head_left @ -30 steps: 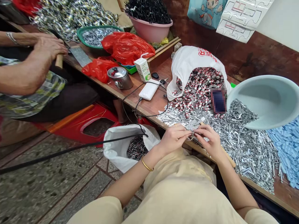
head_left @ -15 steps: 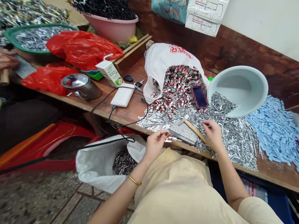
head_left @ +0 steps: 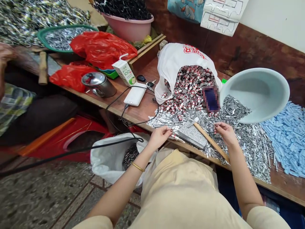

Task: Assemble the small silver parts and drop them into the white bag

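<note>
My left hand (head_left: 160, 136) is at the bench's near edge, its fingers pinched on a small red-and-silver keyring piece (head_left: 175, 137). Just right of it lies a grey block (head_left: 192, 134) with a wooden-handled hammer (head_left: 211, 142) resting across it. My right hand (head_left: 226, 132) hovers over the pile of silver metal parts (head_left: 250, 144), fingertips curled together in a pinch; what they hold is too small to make out. Behind the block, a white bag (head_left: 176, 60) spills red-and-silver pieces onto the bench.
A pale blue basin (head_left: 259, 92) leans at the right beside a heap of light blue pieces (head_left: 287, 133). A second white bag (head_left: 108, 159) stands open on the floor. A power bank (head_left: 135, 94), juice carton (head_left: 125, 72) and steel pot (head_left: 98, 83) sit left. Another person's arm (head_left: 6, 54) is far left.
My hands have come apart from the piece they held together. The left keeps it at the bench edge; the right has moved out over the silver pile. The view has shifted.
</note>
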A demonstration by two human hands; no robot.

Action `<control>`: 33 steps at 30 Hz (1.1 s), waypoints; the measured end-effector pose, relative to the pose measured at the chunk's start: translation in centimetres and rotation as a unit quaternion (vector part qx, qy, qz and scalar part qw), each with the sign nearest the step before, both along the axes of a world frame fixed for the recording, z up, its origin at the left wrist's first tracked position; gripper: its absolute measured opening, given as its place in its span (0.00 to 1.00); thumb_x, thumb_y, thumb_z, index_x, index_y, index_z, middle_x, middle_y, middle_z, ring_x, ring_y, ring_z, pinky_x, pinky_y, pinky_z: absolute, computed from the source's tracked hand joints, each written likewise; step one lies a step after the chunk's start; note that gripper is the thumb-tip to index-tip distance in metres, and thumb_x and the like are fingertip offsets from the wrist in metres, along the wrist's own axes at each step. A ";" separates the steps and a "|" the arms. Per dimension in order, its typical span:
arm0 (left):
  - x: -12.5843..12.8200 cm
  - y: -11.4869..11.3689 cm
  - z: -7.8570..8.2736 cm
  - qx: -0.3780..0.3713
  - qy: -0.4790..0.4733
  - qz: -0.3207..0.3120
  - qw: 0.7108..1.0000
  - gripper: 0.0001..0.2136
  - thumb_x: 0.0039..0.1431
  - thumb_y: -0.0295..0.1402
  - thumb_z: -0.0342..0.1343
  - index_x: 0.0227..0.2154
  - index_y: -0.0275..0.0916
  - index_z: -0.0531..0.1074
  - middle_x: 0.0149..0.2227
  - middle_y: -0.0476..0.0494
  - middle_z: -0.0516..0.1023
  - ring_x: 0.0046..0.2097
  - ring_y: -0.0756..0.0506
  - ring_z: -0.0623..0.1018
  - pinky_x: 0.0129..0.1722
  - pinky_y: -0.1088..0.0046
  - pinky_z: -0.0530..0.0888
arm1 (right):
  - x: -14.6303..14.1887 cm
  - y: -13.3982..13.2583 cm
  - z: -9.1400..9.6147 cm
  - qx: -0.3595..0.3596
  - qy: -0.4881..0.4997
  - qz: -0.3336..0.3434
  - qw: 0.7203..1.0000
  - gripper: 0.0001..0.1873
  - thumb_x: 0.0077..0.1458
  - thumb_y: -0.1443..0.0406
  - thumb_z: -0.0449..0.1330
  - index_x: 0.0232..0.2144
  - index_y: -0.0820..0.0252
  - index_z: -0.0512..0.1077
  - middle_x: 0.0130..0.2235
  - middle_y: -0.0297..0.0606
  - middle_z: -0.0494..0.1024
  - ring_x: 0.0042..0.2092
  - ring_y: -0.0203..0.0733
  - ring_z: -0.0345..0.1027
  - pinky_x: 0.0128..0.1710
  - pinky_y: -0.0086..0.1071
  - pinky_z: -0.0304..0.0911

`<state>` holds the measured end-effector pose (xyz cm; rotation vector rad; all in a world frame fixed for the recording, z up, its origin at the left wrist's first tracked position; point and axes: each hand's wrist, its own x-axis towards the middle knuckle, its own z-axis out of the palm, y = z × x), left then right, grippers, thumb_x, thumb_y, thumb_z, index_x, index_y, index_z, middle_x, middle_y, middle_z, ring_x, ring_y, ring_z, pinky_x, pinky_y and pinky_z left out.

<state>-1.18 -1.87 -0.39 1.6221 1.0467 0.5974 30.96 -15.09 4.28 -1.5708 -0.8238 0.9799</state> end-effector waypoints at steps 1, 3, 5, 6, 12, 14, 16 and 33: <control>0.1 0.3 0.1 0.005 0.015 -0.008 1.000 0.10 0.52 0.40 0.56 0.26 0.37 0.74 0.25 0.48 0.77 0.28 0.48 0.73 0.29 0.75 0.67 | -1.0 0.1 0.5 0.002 0.028 0.020 0.999 0.22 0.43 0.48 0.71 0.34 0.56 0.76 0.29 0.34 0.76 0.29 0.39 0.68 0.33 0.37 0.70; 0.5 0.7 0.4 0.020 0.050 -0.021 0.998 0.09 0.52 0.38 0.55 0.24 0.38 0.73 0.23 0.50 0.75 0.26 0.49 0.70 0.27 0.76 0.64 | -3.3 0.6 1.3 0.004 0.064 0.063 0.996 0.20 0.45 0.50 0.70 0.35 0.55 0.76 0.30 0.34 0.76 0.29 0.38 0.68 0.33 0.36 0.69; 0.8 1.1 0.8 0.037 0.083 -0.037 0.995 0.08 0.52 0.36 0.54 0.23 0.38 0.73 0.22 0.50 0.74 0.26 0.49 0.70 0.27 0.76 0.63 | -5.5 1.4 1.6 0.006 0.080 0.110 0.991 0.18 0.48 0.50 0.69 0.34 0.55 0.75 0.30 0.34 0.76 0.30 0.38 0.68 0.33 0.35 0.69; 0.9 1.2 1.0 0.040 0.096 -0.044 0.994 0.08 0.52 0.35 0.54 0.24 0.38 0.74 0.22 0.50 0.74 0.26 0.49 0.70 0.27 0.76 0.62 | -6.6 2.0 1.6 0.009 0.081 0.135 0.988 0.18 0.49 0.49 0.69 0.34 0.55 0.74 0.31 0.35 0.76 0.30 0.39 0.68 0.33 0.35 0.69; 1.1 1.2 1.3 0.027 0.116 -0.050 0.992 0.08 0.53 0.33 0.54 0.26 0.37 0.76 0.22 0.49 0.76 0.27 0.48 0.72 0.28 0.75 0.63 | -11.5 5.4 -0.3 0.036 0.043 0.239 0.969 0.16 0.51 0.51 0.67 0.32 0.55 0.73 0.31 0.33 0.73 0.31 0.38 0.66 0.30 0.32 0.65; 1.1 1.1 1.5 0.042 0.116 -0.051 0.991 0.08 0.53 0.32 0.53 0.26 0.37 0.76 0.22 0.49 0.75 0.27 0.48 0.71 0.28 0.75 0.63 | -12.5 6.2 -0.9 0.036 -0.018 0.242 0.970 0.12 0.54 0.54 0.63 0.33 0.56 0.72 0.29 0.33 0.73 0.30 0.39 0.65 0.29 0.32 0.63; 1.0 1.0 1.7 0.054 0.121 -0.051 0.990 0.08 0.53 0.31 0.53 0.27 0.37 0.77 0.22 0.50 0.75 0.27 0.49 0.70 0.28 0.75 0.62 | -13.0 6.8 -1.3 0.041 -0.124 0.245 0.961 0.08 0.56 0.59 0.59 0.33 0.56 0.72 0.31 0.34 0.75 0.32 0.40 0.67 0.32 0.32 0.63; 1.2 1.1 1.3 0.054 0.111 -0.056 0.991 0.07 0.52 0.29 0.51 0.24 0.38 0.74 0.21 0.50 0.74 0.28 0.49 0.72 0.28 0.77 0.64 | -14.9 6.5 -2.4 0.105 -0.366 0.204 0.902 0.10 0.59 0.70 0.52 0.40 0.59 0.71 0.44 0.44 0.72 0.44 0.46 0.68 0.43 0.36 0.63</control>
